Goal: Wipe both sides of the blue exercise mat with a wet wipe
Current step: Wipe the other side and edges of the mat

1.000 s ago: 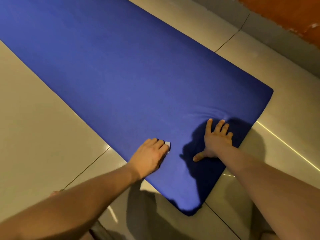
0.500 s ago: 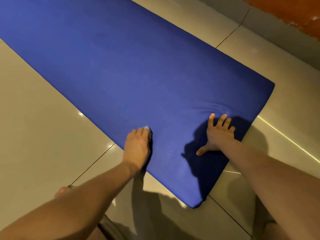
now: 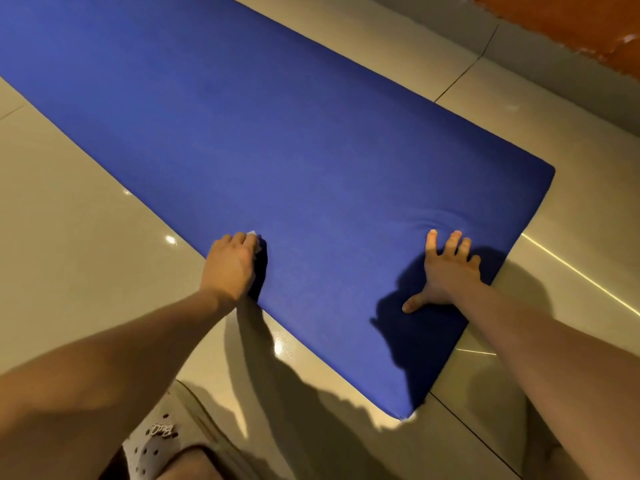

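The blue mat (image 3: 311,150) is laid flat on the tiled floor (image 3: 69,237). Its long axis runs from a short end at the near right away to the far left, where it passes out of view. Only one face is shown; the underside is hidden, and it cannot be told how much of the upper face is already wiped.

The left hand (image 3: 230,265) is set on the mat right at its near long edge. The fingers are bent down over the wet wipe (image 3: 252,233), which is held against the surface. Only a small white corner of it is seen beyond the fingertips. From those fingers, almost the whole width of the mat lies to the far right, across the long axis, and the greater length lies to the far left.

The right hand (image 3: 446,271) is pressed flat near the short end, with fingers straight and spread and the thumb out to the side. Nothing is held in it. Small creases are raised in the mat just beyond its fingertips, so the mat is judged to be pinned there.

The left hand is the one nearer the length left to cover. A stroke away from the near edge, or along the axis to the far left, is judged likely. The tip of a pale perforated shoe (image 3: 152,441) is seen at the near edge of the view.
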